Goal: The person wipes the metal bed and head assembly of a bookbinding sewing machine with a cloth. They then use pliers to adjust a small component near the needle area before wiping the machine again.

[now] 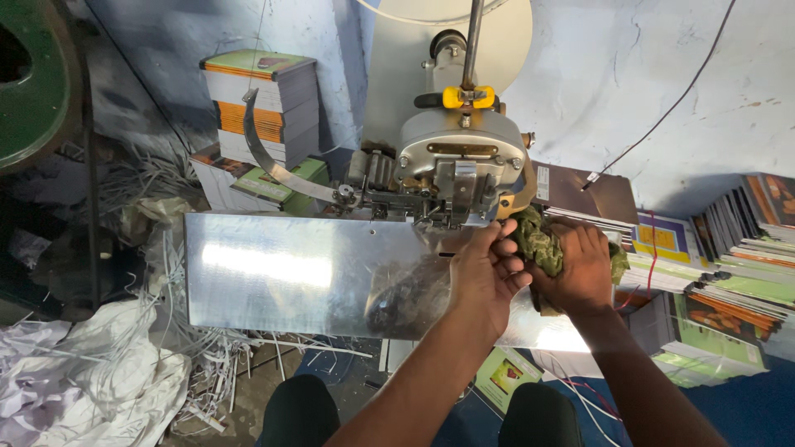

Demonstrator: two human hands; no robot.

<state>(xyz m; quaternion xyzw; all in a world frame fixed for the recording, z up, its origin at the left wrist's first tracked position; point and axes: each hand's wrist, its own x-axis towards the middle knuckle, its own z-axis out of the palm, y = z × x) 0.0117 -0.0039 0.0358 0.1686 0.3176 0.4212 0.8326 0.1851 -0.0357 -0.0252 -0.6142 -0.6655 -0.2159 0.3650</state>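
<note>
Cool daylight falls from above onto a pale wall [662,74], leaving the scene fairly bright. A broad white glare streaks the metal plate [265,265], which also mirrors the hands [530,265] as a dark smudge. The left edge sinks into shadow around the green wheel [33,91]. Focus holds sharp at centre; wide-angle bending curves the book stacks [729,273] at right.

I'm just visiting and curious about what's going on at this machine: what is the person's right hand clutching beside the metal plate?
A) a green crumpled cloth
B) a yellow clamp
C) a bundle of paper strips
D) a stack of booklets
A: the right hand is closed around a green crumpled cloth just below the machine head, while the left hand rests on the metal plate.
</note>
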